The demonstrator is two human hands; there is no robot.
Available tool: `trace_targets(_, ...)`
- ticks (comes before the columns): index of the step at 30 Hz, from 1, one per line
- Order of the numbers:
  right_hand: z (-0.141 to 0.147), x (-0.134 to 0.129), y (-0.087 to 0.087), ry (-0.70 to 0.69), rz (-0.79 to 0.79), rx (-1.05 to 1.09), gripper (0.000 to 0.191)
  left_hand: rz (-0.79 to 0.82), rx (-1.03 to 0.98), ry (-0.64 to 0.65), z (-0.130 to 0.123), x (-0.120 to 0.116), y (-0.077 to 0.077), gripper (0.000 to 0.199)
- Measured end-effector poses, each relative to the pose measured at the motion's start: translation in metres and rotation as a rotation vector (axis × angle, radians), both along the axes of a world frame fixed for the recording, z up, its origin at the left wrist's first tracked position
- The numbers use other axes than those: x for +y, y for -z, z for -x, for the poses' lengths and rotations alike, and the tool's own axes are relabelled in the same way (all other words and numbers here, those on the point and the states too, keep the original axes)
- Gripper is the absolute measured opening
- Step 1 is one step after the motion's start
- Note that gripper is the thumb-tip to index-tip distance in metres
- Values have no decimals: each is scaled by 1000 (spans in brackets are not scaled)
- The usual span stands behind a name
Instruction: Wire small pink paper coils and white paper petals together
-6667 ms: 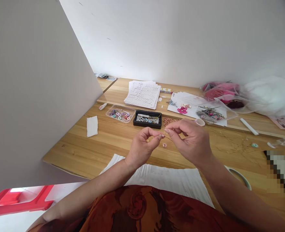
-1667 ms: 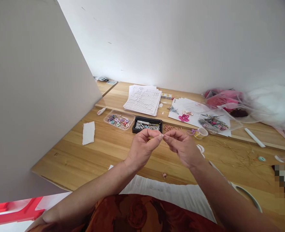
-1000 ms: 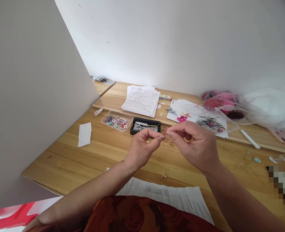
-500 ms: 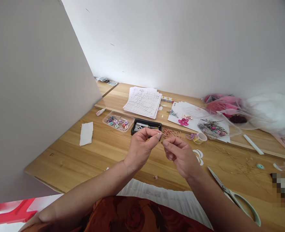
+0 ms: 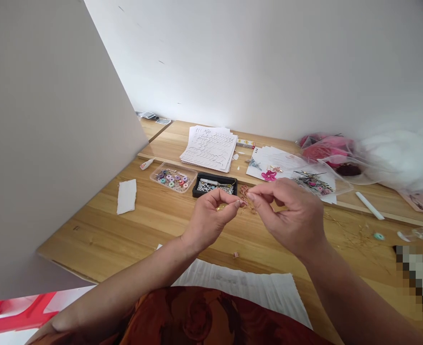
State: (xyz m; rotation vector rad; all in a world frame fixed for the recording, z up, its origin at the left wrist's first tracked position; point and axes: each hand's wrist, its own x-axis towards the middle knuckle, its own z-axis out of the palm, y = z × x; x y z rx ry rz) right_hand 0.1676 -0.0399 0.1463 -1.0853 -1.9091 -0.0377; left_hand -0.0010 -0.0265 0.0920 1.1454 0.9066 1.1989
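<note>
Thumb and forefinger of my left hand [image 5: 208,219] pinch a tiny pinkish piece [image 5: 243,203], too small to make out fully. Just right of it, my right hand [image 5: 291,213] has its thumb and forefinger pressed together; whatever is between them is too small to tell. Beyond the fingertips lie small copper-coloured pieces [image 5: 245,190]. A black tray [image 5: 196,192] with silvery beads and a white tube sits behind my left hand. To its left is a clear box [image 5: 154,178] of coloured rings and beads.
Cut white sheets [image 5: 209,148] lie at the back; more paper [image 5: 265,155] carries a magenta flower [image 5: 269,176]. Mesh bags [image 5: 328,151], a white stick [image 5: 370,206] and thin wires [image 5: 355,237] are at right. A white cloth [image 5: 247,282] and folded tissue [image 5: 127,197] lie nearer.
My right hand has moved right and slightly up, turning, and now covers more of the table. My left hand stays nearly in place. The scissors are no longer visible.
</note>
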Motion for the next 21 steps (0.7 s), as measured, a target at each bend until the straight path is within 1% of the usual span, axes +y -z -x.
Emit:
trace_targets(2,-2,7,0,-12,59,58,11,0,-1,31,1,-1,-2,17)
trace_targets(3,-2,11,2,-20,113,106,9,2,-2,44,1,-1,-3,18)
trace_targets(5,-3,17,11,-49,270,233,6,14,-16,61,2,-1,-3,18)
trace_targets(7,-3,22,23,-109,468,399,9,32,-56,61,2,0,-3,19)
trace_targets(10,-1,23,44,-215,760,680,22,44,-128,14,1,2,-1,18)
trace_targets(12,4,18,56,-251,929,820,28,37,-157,-40,0,3,0,18)
trace_targets(14,10,8,64,-254,1006,856,29,38,-168,-86,-1,4,1,18)
trace_targets(15,13,2,66,-240,993,816,28,43,-168,-99,-2,4,1,17)
trace_targets(16,15,-5,66,-217,946,740,25,49,-162,-111,-2,4,1,16)
trace_targets(17,17,-11,65,-188,863,633,21,53,-147,-122,-2,4,1,16)
trace_targets(19,19,-23,59,-129,608,371,14,39,-92,-150,-2,3,1,15)
trace_targets(21,17,-29,49,-89,309,122,13,11,-15,-172,-2,2,1,14)
